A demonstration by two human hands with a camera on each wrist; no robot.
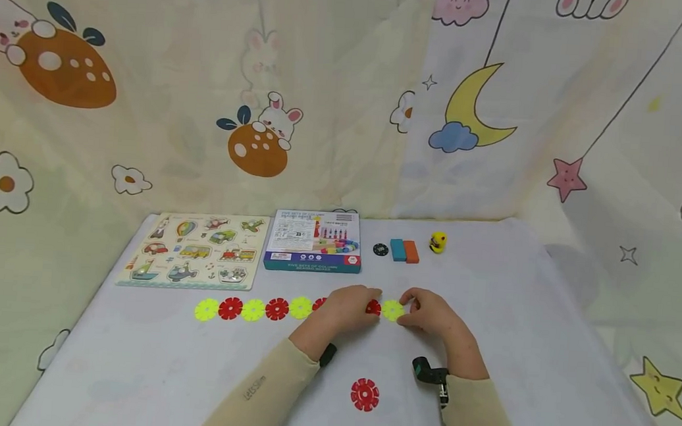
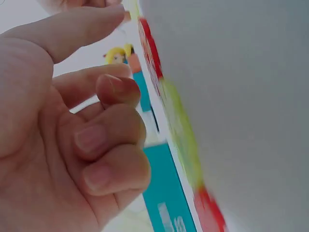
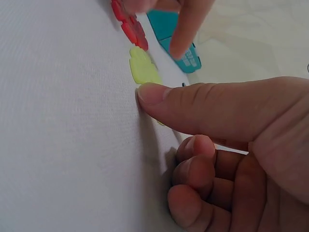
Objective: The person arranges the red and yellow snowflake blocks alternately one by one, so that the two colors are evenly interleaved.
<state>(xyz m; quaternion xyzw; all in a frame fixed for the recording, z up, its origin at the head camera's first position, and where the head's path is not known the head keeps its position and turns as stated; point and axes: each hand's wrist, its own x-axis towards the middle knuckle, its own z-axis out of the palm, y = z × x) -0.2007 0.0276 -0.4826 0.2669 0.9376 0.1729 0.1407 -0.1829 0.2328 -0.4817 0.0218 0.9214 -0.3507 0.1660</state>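
A row of red and yellow notched plastic discs runs across the white cloth, from a yellow disc point(image 1: 206, 309) at its left end. My left hand point(image 1: 346, 307) reaches over the row and hides part of it. Its thumb and index finger hold a red disc point(image 1: 374, 307) from two sides, the other fingers curled in. At the row's right end, my right hand point(image 1: 431, 313) pinches a yellow disc point(image 1: 392, 310) by its edge. The right wrist view shows the thumb against this yellow disc point(image 3: 143, 66), right beside the red one point(image 3: 129, 24). A single red disc point(image 1: 365, 395) lies between the forearms.
Behind the row stand a picture puzzle board point(image 1: 192, 252) and a boxed set point(image 1: 314, 242). To their right are a small black disc point(image 1: 380, 249), a blue block point(image 1: 398, 250), an orange block point(image 1: 411, 251) and a yellow toy figure point(image 1: 438, 242). A printed cloth point(image 1: 348, 108) hangs behind.
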